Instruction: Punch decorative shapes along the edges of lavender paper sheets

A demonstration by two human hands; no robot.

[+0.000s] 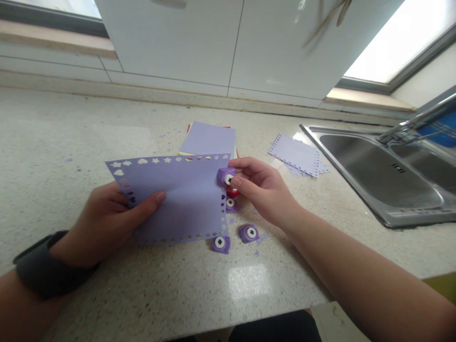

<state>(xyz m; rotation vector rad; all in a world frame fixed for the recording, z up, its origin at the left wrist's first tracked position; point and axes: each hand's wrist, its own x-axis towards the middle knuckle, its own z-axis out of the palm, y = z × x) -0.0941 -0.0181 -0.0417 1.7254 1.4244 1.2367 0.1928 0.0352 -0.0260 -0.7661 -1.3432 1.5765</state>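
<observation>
A lilac sheet of paper (188, 194) is held up above the counter, with small shapes such as hearts, stars and flowers cut along its edges. My left hand (117, 213) grips its left side, thumb on top and fingers behind. My right hand (260, 185) pinches a purple craft punch (224, 175) fitted over the sheet's right edge. Below lie more purple punches: one (231, 204) partly behind the sheet, one (248, 233) on the counter, and one (220, 243) by the sheet's lower right corner. A red punch (233, 192) shows partly beneath my right hand.
Behind the held sheet lies a stack of coloured paper (210, 137) with lilac on top. Punched lilac sheets (295, 154) lie to the right, near a steel sink (377, 175) with a faucet (409, 126). Tiny paper cutouts (256, 253) are scattered on the speckled counter (171, 294).
</observation>
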